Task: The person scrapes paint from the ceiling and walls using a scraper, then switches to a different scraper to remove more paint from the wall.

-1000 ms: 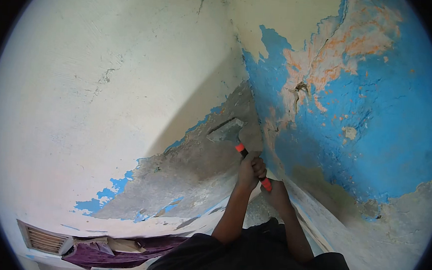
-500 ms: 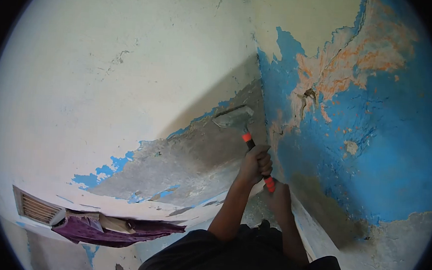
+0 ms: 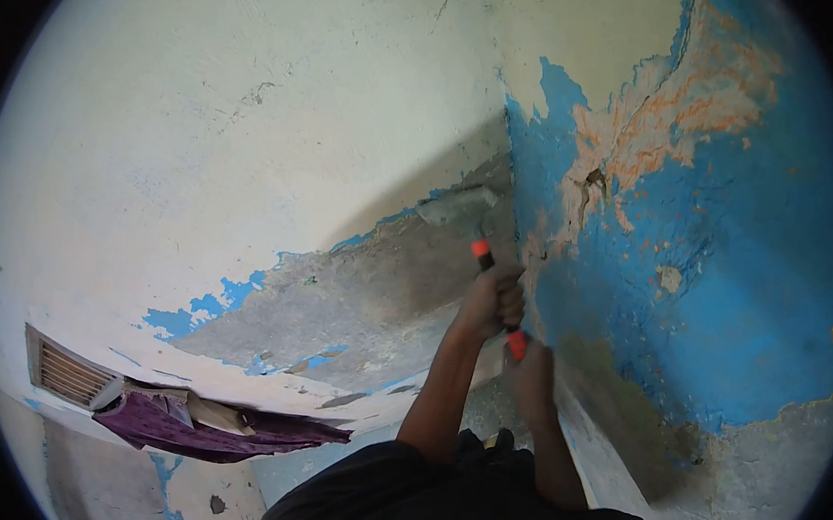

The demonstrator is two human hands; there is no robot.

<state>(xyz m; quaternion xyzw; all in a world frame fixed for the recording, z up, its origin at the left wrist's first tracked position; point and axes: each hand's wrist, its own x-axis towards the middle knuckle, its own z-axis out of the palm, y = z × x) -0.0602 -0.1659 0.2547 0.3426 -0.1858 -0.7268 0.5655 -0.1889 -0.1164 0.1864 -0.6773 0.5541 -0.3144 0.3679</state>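
Note:
A long-handled wall scraper (image 3: pixel 481 249) with a black and red handle is in both my hands. My left hand (image 3: pixel 492 303) is wrapped around the middle of its handle. Lower down, my right hand (image 3: pixel 531 374) is closed at the red butt end, its fingers partly hidden. The wide grey blade (image 3: pixel 458 208) lies against the left wall close to the corner, by the ragged edge where pale paint (image 3: pixel 280 156) meets bare grey plaster (image 3: pixel 367 295). A thin strip of blue paint (image 3: pixel 375 231) shows along that edge. The blade is slightly blurred.
The right wall (image 3: pixel 750 271) is blue, with peeled orange-pink patches and a small hole (image 3: pixel 594 178). At lower left are a slatted vent (image 3: pixel 74 373) and a ledge with purple cloth (image 3: pixel 168 428) and what looks like cardboard (image 3: pixel 219 416).
The scraper blade has moved a little upward on the wall toward the paint edge, both hands moving with it. The view has shifted slightly. My grip looks the same.

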